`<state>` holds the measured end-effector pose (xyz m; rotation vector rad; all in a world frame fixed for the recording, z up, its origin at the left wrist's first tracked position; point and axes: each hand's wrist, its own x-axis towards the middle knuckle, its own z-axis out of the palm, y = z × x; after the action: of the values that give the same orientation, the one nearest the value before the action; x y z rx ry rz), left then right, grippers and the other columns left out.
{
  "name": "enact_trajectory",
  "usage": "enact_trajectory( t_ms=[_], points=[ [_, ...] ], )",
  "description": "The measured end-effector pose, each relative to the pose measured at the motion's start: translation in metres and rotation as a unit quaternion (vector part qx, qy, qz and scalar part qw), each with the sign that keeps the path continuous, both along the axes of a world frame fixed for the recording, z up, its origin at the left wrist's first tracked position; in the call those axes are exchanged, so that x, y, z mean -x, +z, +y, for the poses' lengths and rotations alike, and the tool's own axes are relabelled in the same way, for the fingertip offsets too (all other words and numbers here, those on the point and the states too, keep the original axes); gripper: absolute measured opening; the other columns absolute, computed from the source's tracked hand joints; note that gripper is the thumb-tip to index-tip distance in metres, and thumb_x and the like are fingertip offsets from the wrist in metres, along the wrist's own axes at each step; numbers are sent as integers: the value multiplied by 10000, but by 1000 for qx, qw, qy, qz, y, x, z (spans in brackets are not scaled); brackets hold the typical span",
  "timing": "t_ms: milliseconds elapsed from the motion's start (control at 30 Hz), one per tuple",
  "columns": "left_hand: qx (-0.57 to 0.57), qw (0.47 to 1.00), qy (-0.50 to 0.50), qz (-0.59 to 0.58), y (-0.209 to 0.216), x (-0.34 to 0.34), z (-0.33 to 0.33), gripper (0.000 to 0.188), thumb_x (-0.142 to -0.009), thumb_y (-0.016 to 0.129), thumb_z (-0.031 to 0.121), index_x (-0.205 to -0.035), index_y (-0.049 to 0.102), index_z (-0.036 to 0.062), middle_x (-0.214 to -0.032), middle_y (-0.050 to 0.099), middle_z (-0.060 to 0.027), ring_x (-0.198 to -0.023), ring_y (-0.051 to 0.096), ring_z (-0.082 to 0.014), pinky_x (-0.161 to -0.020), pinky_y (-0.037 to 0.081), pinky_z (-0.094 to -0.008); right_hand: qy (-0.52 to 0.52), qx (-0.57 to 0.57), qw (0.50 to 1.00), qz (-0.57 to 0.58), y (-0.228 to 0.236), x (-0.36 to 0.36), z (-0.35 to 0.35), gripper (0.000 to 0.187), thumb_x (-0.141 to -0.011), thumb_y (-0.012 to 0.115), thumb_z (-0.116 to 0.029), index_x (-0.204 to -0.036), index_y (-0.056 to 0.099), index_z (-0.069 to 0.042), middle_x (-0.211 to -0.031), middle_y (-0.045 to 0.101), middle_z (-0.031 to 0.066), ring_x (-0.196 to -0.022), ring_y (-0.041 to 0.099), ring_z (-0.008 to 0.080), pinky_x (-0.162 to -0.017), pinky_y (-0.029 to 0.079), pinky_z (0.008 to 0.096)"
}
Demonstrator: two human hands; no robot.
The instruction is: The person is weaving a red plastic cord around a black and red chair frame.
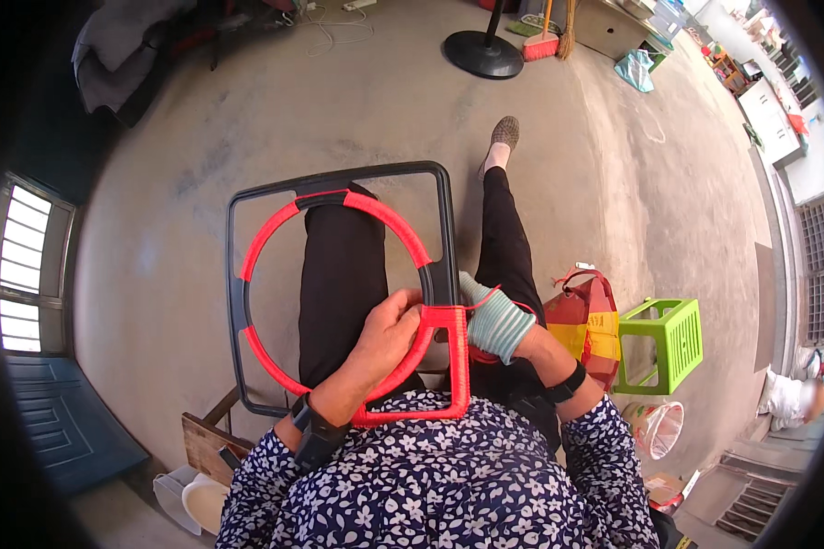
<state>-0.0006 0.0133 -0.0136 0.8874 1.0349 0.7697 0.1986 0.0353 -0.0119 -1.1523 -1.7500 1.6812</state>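
Note:
A black square frame (444, 265) with a round inner ring lies over my lap. Red cord wraps several stretches of the ring and the frame's near right corner (459, 371), while other parts are bare black. My bare left hand (389, 331) is closed on the ring's right side, thumb on top. Just right of the frame, my right hand (498, 320), in a pale green striped glove, is closed on a loose red cord (487, 299) that runs from the wrapped edge. The right fingertips are partly hidden behind the glove's back.
To my right are a red and yellow bag (584, 320), a bright green plastic stool (673, 346) and a round bin (657, 428). Ahead stand a black round base (483, 55) and a red broom (540, 46). A wooden seat (212, 446) is near my left elbow.

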Motion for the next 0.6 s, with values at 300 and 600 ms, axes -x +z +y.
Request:
enact_trajectory(
  t_ms=[300,600],
  points=[
    [-493,765,235,342,39,-1,0,195,-874,558,20,-1067,553,-9,-889,594,-110,-731,585,-185,-674,486,-283,-169,-322,926,-98,59,10,14,714,-634,751,-61,-1290,477,2,-1248,534,183,-1153,543,331,-988,433,392],
    [-512,782,202,294,47,-6,-6,230,-872,558,4,-1096,512,-25,-1030,576,-119,-862,575,-192,-750,474,-262,-320,-59,900,290,52,12,14,158,-810,662,-21,-938,570,-16,-966,647,114,-923,624,183,-827,507,324]
  ],
)
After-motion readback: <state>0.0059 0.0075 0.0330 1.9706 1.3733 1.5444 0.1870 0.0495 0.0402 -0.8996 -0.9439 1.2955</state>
